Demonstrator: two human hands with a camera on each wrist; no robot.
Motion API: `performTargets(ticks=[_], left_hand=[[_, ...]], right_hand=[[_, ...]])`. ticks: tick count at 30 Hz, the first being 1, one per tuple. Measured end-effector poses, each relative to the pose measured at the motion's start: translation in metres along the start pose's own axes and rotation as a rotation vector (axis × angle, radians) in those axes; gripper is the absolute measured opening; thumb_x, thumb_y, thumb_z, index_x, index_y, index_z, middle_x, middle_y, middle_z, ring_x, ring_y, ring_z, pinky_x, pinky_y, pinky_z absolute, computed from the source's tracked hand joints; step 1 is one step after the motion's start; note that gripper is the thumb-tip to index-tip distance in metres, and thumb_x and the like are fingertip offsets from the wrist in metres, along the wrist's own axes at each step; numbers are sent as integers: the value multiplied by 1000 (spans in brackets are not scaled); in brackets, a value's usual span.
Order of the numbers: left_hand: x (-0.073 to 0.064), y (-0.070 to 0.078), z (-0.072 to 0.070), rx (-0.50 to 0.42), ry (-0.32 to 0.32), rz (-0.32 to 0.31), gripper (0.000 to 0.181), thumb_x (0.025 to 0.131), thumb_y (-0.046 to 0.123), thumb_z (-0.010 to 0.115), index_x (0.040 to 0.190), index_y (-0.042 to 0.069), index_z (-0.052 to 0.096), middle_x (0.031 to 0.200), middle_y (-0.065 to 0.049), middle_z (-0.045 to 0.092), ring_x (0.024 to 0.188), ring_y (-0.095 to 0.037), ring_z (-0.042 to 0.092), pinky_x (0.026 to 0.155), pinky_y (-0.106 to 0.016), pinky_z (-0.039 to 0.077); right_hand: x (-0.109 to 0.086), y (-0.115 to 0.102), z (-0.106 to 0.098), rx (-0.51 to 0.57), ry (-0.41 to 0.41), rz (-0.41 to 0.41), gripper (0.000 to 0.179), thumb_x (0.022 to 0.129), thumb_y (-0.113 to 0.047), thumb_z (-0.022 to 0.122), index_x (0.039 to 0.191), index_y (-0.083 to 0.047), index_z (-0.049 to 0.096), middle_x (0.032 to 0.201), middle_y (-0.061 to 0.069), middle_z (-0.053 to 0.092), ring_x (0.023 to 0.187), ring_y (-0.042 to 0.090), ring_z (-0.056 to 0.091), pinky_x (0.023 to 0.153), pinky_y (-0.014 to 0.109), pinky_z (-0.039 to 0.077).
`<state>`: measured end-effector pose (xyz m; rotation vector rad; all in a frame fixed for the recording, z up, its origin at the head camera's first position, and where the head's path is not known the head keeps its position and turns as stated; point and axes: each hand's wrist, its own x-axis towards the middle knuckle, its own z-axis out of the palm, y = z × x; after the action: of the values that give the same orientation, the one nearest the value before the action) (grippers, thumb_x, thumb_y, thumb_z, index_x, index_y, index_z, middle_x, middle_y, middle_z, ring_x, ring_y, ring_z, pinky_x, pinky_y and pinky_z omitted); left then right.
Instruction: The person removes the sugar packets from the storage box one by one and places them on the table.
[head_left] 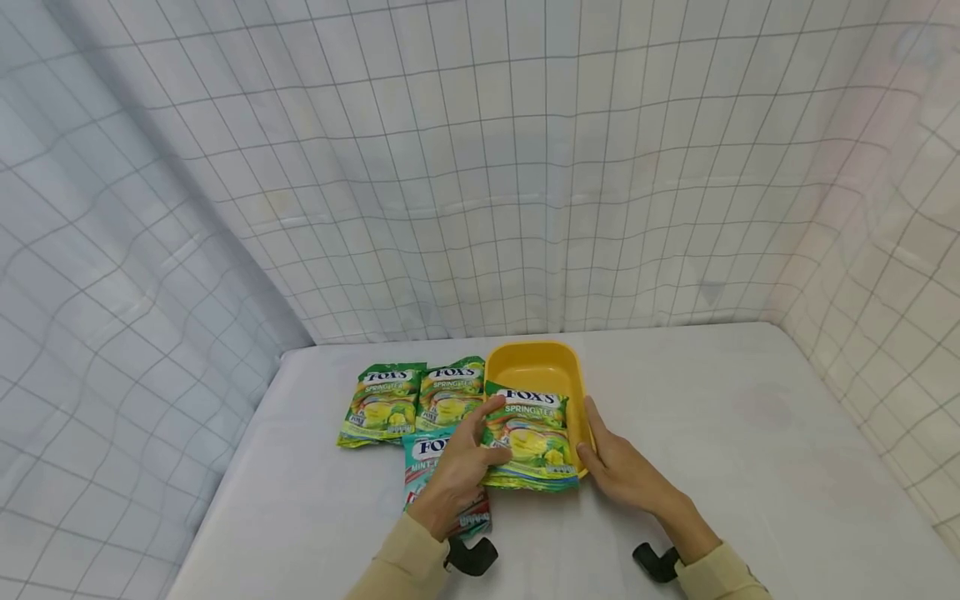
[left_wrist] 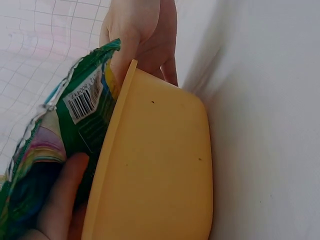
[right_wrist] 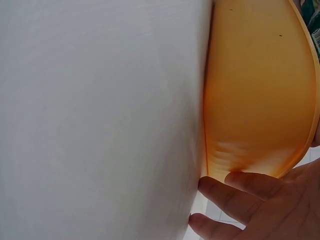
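Observation:
My left hand grips a green-and-yellow candy bag marked FOX'S Spring Tea. That bag lies tilted over the near part of a yellow plastic container, its lower edge reaching past the front rim. On the container's right side, my right hand holds the wall, thumb at the rim and fingers along the outside. The right wrist view shows its fingers against the outer wall. In the left wrist view, the bag's barcode side leans at the rim. The container's near interior is hidden by the bag.
Two more Spring Tea bags, one on the left and one beside the container, lie on the white table. A teal mint candy bag is partly under my left forearm. Grid-patterned white curtains enclose the table.

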<state>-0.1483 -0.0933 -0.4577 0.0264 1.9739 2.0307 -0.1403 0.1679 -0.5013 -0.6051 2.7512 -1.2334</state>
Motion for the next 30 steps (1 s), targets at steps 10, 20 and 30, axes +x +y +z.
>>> performTargets(ticks=[10,20,30], left_hand=[[-8,2,-12,-62,-67,87,76,89,-18,61,156,15,43,167,-13,20,151,-39,21,81,-30,54],[-17,9,-26,-133,-72,95,78,89,-19,61,157,15,41,164,-9,28,136,-32,45,84,-29,56],[-27,10,-46,-167,-61,96,79,90,-16,63,157,19,40,165,-6,26,136,-31,47,88,-33,57]], right_hand=[[1,-4,0,5,0,29,74,108,-14,51,161,4,2,155,28,38,128,30,52,111,55,38],[2,-6,-1,17,-18,71,78,107,-16,53,162,1,1,123,10,59,94,14,54,97,44,45],[2,-2,1,13,-5,52,77,107,-18,52,162,1,1,156,25,38,126,26,52,110,54,39]])
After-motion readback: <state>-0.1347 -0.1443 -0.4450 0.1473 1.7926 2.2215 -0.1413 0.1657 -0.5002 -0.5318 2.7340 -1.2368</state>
